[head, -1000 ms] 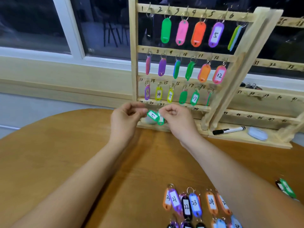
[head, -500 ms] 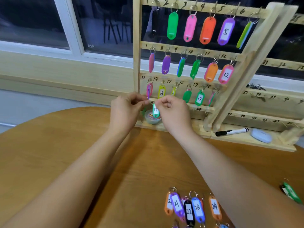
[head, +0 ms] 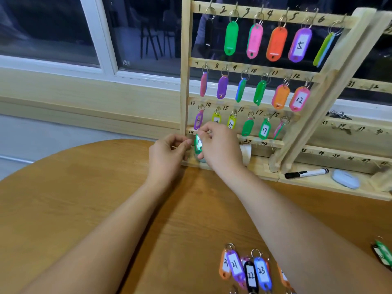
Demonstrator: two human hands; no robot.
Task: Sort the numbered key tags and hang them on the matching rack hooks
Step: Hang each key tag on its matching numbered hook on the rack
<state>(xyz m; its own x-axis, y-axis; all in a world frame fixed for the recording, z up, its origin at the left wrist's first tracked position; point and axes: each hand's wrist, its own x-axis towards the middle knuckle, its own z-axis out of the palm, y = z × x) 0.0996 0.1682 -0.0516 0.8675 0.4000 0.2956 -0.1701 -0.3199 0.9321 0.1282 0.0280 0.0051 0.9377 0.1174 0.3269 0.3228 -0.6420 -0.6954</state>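
A wooden key rack (head: 184, 81) stands at the table's far edge, its top three rows filled with coloured tags. My right hand (head: 220, 145) pinches the top of a green tag (head: 198, 145) and holds it upright at the left end of the fourth row, by the hook marked 19. My left hand (head: 167, 152) is beside it, fingers curled, fingertips close to the tag; whether it touches the tag is unclear. Several numbered tags (head: 246, 270), among them 21, 22 and 23, lie on the table near me.
On the rack's base rest a black marker (head: 305, 172), a pale blue oval object (head: 345, 179) and a white roll (head: 246, 151). A second rack section (head: 347, 153) runs to the right. Another green tag (head: 384, 251) lies at the table's right edge.
Both hands rose from the rack's base to the fourth row's left end. The green tag went from lying tilted between the hands to hanging upright at hook 19.
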